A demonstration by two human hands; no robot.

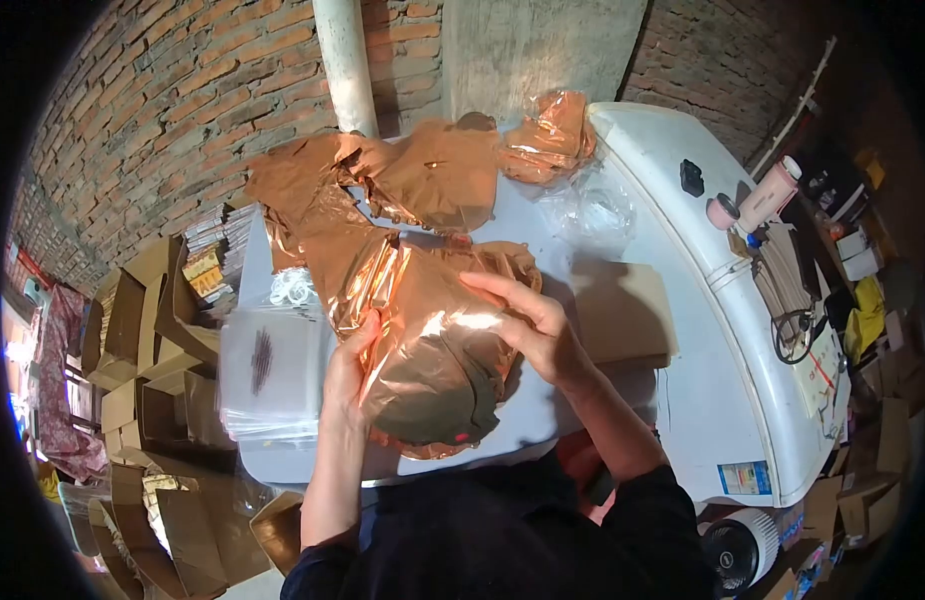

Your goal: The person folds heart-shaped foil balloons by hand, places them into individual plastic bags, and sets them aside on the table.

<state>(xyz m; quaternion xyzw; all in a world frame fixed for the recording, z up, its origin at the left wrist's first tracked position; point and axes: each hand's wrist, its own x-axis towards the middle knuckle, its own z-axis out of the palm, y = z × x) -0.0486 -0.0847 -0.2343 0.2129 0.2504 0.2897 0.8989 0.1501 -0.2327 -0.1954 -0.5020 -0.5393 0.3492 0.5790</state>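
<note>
1. The white work surface (pixel 582 215), seemingly a chest-freezer lid, fills the middle of the view, with a brick wall (pixel 162 110) behind it and open cardboard boxes (pixel 142 340) stacked at the left.
2. Copper-coloured foil sheets (pixel 422 170) lie crumpled across the far half of the lid, and one bagged bundle (pixel 547 135) sits at the back edge.
3. A stack of clear plastic bags (pixel 267 375) rests on the near-left corner; a flat piece of cardboard (pixel 622 310) lies to the right.
4. The foil-wrapped bundle (pixel 437 370) is held just above the near edge of the lid, between both hands, close to the body.
5. The left hand (pixel 350 375) clasps the bundle's left side, thumb over the foil and fingers curled behind it; how tightly it squeezes cannot be told.
6. The right hand (pixel 527 325) lies over the upper right side, fingers spread and pressing the foil flat, wrapped round rather than pinching.
7. In my judgement, wrapping goes best if the left hand steadies the bundle while the right smooths the foil toward the fold, with gentle pressure so the thin sheet does not tear.
8. A pink handheld device (pixel 762 195) stands on the far right edge.
</note>
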